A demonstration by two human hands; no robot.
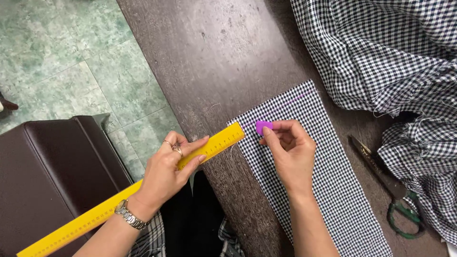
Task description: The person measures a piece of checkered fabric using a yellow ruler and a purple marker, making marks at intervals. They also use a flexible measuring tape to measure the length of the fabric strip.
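My left hand [167, 167] grips a long yellow ruler [220, 140]; its far end touches the left edge of a flat strip of black-and-white checked cloth [328, 190] on the dark table [214, 52]. My right hand [290, 152] pinches a small purple piece of chalk [262, 126] against the near-left corner of that strip. A faint purple line runs along the strip's far edge. On my left wrist sits a metal watch, and a ring shows on one finger.
A large heap of the same checked cloth [381, 47] fills the table's right side. Green-handled scissors [388, 188] lie between the strip and the heap. A dark brown seat [47, 176] stands at the left on a green tiled floor [52, 52].
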